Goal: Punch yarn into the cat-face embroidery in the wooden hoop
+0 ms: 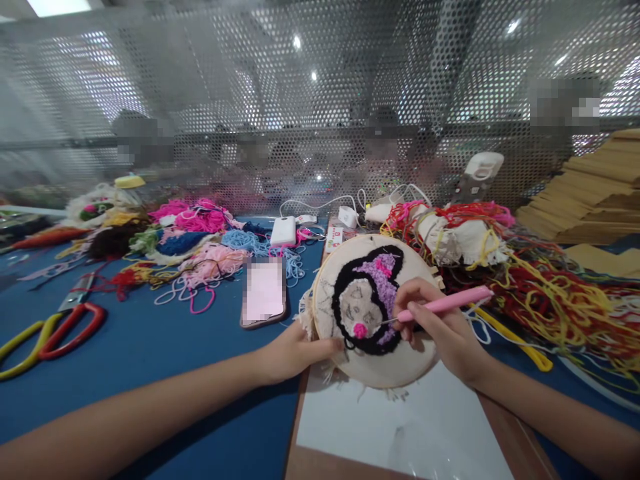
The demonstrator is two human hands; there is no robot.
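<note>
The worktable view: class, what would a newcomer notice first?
The embroidery hoop at the centre, its black, purple and hot-pink loops bright on pale cloth, under a pink punch needle. Next, the large scissors with red and yellow handles at far left, and the tangled yarn heaped at right.

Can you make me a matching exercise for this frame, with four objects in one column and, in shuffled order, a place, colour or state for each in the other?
Objects
1. Scissors
2. Punch needle
3. Phone
4. Embroidery hoop

Descriptions
A. Steadied at its edge by the left hand
B. On the blue tabletop, between the scissors and the hoop
C. One yellow handle, one red
D. Pink-handled, gripped in the right hand

Right pairs: 1-C, 2-D, 3-B, 4-A
</note>
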